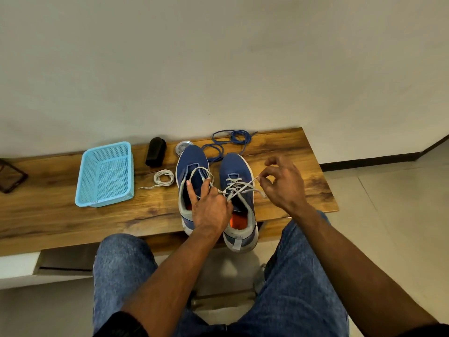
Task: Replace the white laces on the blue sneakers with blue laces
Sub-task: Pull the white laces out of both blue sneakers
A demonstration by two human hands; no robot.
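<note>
I see the flat white cotton lace [239,188] threaded on the right-hand blue mesh sneaker [239,203] on the wooden surface [73,215] — limp, light. My right hand [283,183] pinches one end; my left hand [209,207] holds the other strand beside the eyelets — I'd grip at the tip.

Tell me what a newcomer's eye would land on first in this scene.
First, the pair of blue sneakers at the near edge of the wooden bench, with the left hand and right hand each pinching the white lace of the right-side shoe. Next, the light blue basket to the left, and the blue laces tangled behind the shoes.
</note>
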